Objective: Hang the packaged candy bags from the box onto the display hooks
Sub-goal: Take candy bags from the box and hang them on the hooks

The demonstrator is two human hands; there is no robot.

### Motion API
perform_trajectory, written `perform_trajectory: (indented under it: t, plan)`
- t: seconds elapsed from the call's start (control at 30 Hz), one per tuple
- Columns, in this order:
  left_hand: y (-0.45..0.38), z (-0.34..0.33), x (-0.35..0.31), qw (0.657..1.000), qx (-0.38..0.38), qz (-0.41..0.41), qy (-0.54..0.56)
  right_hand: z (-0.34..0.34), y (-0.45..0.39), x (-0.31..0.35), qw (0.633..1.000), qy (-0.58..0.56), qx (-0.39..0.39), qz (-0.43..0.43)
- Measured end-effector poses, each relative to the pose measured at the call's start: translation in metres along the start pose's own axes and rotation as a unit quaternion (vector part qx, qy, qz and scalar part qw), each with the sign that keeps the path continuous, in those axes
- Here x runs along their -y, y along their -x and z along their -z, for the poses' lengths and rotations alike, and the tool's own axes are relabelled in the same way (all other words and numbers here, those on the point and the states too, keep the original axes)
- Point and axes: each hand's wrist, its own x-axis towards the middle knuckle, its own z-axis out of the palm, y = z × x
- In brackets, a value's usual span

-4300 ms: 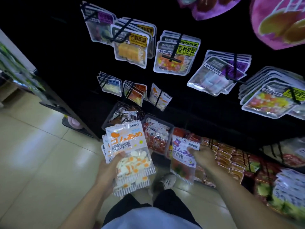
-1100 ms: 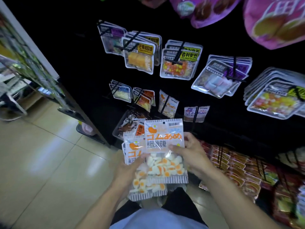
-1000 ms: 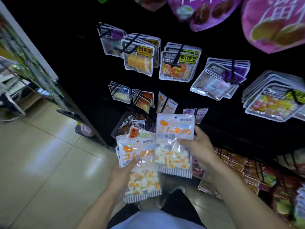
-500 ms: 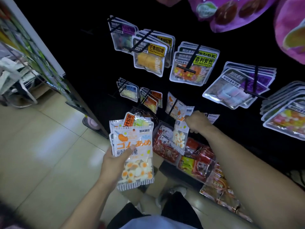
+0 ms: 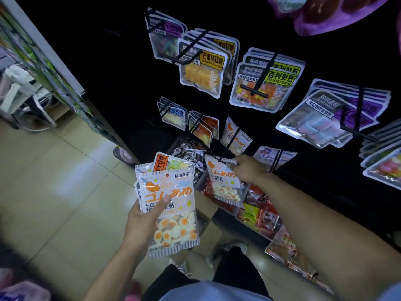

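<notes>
My left hand (image 5: 143, 222) grips a stack of egg-candy bags (image 5: 171, 205), white with orange lettering, held low at centre. My right hand (image 5: 249, 168) pinches the top of a single egg-candy bag (image 5: 224, 181) and holds it at the tip of a black display hook (image 5: 230, 146). Further back on that hook hang matching egg-candy bags (image 5: 235, 136). A cardboard box (image 5: 209, 222) shows partly on the floor behind the stack.
The black display wall carries mango candy bags (image 5: 204, 72), jelly bean bags (image 5: 264, 83), purple-labelled bags (image 5: 334, 116) and smaller bags (image 5: 173, 116) on hooks. Bins of red snack packets (image 5: 260, 211) line the bottom. A shelf end (image 5: 54, 68) stands at left over tiled floor.
My right hand took one bag off the stack and carried it up to the hook. Over the last half second it stayed there, the bag now facing me. The left hand keeps the stack.
</notes>
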Motion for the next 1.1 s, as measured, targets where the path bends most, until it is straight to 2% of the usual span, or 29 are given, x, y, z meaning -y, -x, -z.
perform_trajectory:
  t: [0.23, 0.7, 0.9, 1.1]
  plan:
    - [0.002, 0.003, -0.005, 1.0, -0.013, 0.005, 0.001, -0.005, -0.013, -0.006, 0.997, -0.034, -0.069, -0.029]
    - [0.0, 0.002, -0.004, 1.0, -0.013, 0.015, -0.001, -0.009, -0.014, -0.004, 0.997, 0.04, -0.05, -0.036]
    - [-0.001, -0.003, 0.002, 1.0, -0.008, 0.019, 0.0, -0.012, -0.015, -0.005, 0.997, -0.004, -0.079, -0.025]
    - [0.001, -0.008, 0.005, 1.0, 0.001, 0.027, -0.006, -0.009, -0.027, -0.008, 0.993, 0.03, -0.099, -0.052]
